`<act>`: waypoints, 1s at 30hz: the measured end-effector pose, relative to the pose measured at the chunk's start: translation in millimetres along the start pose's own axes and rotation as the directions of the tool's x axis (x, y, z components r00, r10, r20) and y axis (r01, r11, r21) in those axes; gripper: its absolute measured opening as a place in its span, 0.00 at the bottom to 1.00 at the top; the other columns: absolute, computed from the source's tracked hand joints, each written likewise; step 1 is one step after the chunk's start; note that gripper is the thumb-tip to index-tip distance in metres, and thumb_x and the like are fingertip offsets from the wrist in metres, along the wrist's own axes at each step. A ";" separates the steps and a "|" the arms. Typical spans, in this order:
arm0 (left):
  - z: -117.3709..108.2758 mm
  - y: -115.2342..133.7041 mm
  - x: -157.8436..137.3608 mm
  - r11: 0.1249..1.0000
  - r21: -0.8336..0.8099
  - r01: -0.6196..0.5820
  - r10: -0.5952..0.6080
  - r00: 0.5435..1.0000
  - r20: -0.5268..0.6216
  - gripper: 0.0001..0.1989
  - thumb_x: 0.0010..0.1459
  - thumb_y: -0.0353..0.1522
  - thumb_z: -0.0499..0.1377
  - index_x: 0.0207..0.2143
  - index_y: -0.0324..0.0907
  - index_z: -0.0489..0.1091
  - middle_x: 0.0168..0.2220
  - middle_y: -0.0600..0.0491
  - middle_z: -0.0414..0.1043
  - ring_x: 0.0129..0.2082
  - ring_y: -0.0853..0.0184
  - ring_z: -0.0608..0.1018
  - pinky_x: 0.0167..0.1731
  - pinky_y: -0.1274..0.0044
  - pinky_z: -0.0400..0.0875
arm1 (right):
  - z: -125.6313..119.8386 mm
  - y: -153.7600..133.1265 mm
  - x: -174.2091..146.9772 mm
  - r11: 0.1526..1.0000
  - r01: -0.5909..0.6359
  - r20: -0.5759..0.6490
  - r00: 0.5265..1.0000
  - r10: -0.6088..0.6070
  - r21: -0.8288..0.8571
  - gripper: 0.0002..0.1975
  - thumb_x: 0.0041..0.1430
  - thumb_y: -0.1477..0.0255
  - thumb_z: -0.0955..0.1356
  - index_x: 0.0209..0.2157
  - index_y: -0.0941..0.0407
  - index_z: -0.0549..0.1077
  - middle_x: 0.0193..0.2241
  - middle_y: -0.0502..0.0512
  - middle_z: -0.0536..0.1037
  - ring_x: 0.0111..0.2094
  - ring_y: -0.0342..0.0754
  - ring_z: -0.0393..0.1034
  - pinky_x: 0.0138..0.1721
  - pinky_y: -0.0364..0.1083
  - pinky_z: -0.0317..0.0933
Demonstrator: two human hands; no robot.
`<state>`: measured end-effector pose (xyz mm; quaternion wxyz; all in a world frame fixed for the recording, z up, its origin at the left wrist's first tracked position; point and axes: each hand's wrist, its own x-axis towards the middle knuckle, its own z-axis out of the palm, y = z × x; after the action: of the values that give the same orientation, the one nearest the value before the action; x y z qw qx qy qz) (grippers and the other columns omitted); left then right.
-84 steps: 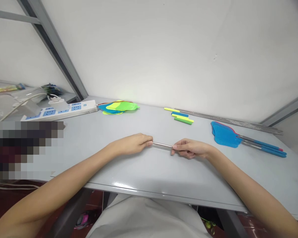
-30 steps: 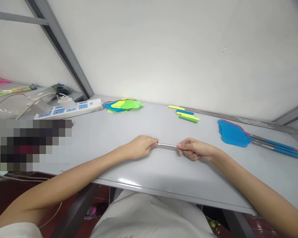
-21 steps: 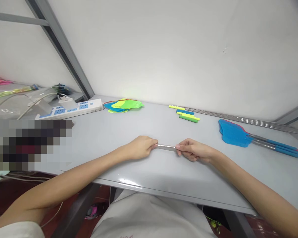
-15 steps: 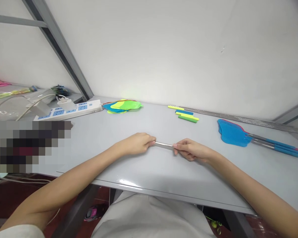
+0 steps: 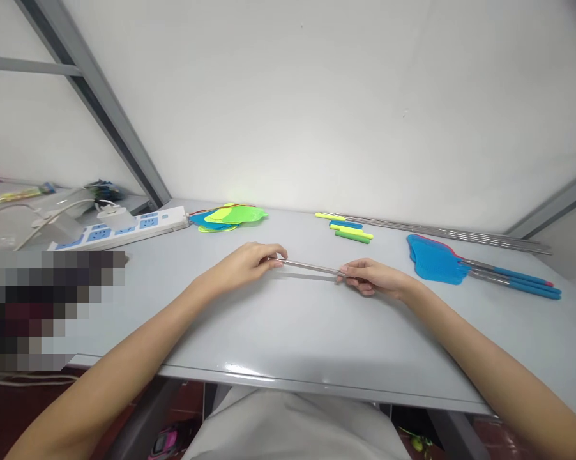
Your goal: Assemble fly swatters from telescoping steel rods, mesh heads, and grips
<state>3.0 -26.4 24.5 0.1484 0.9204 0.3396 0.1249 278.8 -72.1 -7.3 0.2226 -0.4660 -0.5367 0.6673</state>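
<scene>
A thin metal rod (image 5: 311, 267) is stretched between my two hands, just above the grey table (image 5: 288, 338), where its shadow falls. My left hand (image 5: 250, 263) pinches its left end between thumb and fingers. At the other end my right hand (image 5: 374, 278) is closed round the rod, thumb on top. Beyond my hands lie several short green, yellow and blue tubes (image 5: 354, 236). To the right rest blue fly swatters (image 5: 439, 262) with metal shafts and mostly blue grips. Loose swatter heads (image 5: 242, 214) in green, yellow and blue are piled at the back left.
Long metal rods (image 5: 441, 229) lie along the wall at the back right. A white power strip (image 5: 166, 222) with plugs and cables stands at the left. A pixelated area covers the left front. A grey metal frame post (image 5: 110, 96) rises at the back left.
My hands have moved apart, so a longer stretch of the rod shows between them. My left hand has shifted left and lifted slightly. The camera view has tilted a little.
</scene>
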 end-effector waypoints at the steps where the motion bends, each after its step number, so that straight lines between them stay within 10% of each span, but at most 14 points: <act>1: -0.1 -0.7 0.2 1.000 0.009 0.004 -0.004 1.000 -0.004 0.14 0.55 0.38 0.43 0.38 0.44 0.63 0.26 0.56 0.66 0.26 0.71 0.66 0.27 0.81 0.56 | -1.6 0.4 0.4 1.000 0.009 -0.018 1.000 -0.009 0.006 0.17 0.48 0.61 0.63 0.30 0.62 0.67 0.19 0.46 0.56 0.15 0.32 0.44 0.14 0.38 0.36; 17: 14.4 -2.6 4.3 0.995 -0.084 -0.053 0.050 0.998 -0.038 0.15 0.55 0.38 0.43 0.35 0.42 0.64 0.35 0.52 0.65 0.35 0.70 0.67 0.38 0.78 0.60 | 6.5 3.0 4.0 0.998 0.019 0.114 0.993 -0.025 0.052 0.18 0.48 0.63 0.64 0.35 0.63 0.69 0.17 0.45 0.53 0.15 0.33 0.43 0.13 0.38 0.38; 30: 21.9 -119.3 13.7 0.862 0.324 0.390 -0.279 0.899 -0.338 0.22 0.53 0.44 0.42 0.45 0.43 0.61 0.55 0.47 0.48 0.54 0.55 0.50 0.47 0.60 0.48 | 3.3 5.0 6.8 0.990 -0.010 0.080 0.997 -0.002 0.142 0.16 0.46 0.64 0.65 0.33 0.62 0.69 0.18 0.45 0.52 0.15 0.32 0.40 0.13 0.37 0.36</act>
<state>-49.8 65.1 -36.7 -0.0645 0.8305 0.5307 0.1565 273.8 -70.0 -14.5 0.2325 -0.4229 -0.4951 0.7224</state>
